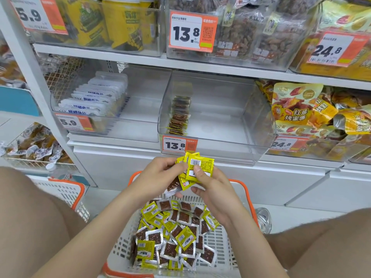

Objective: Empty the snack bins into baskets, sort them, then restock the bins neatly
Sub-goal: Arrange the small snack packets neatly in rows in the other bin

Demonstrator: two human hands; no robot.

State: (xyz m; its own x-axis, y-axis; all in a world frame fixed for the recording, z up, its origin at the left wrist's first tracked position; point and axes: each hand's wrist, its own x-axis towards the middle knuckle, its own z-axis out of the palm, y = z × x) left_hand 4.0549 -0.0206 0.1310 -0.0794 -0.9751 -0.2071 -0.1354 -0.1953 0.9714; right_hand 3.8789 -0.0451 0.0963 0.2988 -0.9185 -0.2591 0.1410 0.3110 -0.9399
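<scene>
Shelf bin (220,125), packets (179,117) along left wall

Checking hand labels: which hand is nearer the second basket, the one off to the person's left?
Left. The left hand is right of the second basket; the right hand lies farther right, beyond the packets both hold.

The top shelf (120,52) carries three clear top bins (261,61) side by side. The lower shelf (84,139) carries three more: the left bin (144,117) holds a row of white packets (94,97) along its left side, the middle bin (230,117) a short row of brown packets (179,117) at its left wall, the right bin (313,155) yellow bags (297,105). On the floor (301,214) stand a near basket (220,243) of packets (170,237), a left basket (66,190) and a bottle (264,217).
</scene>
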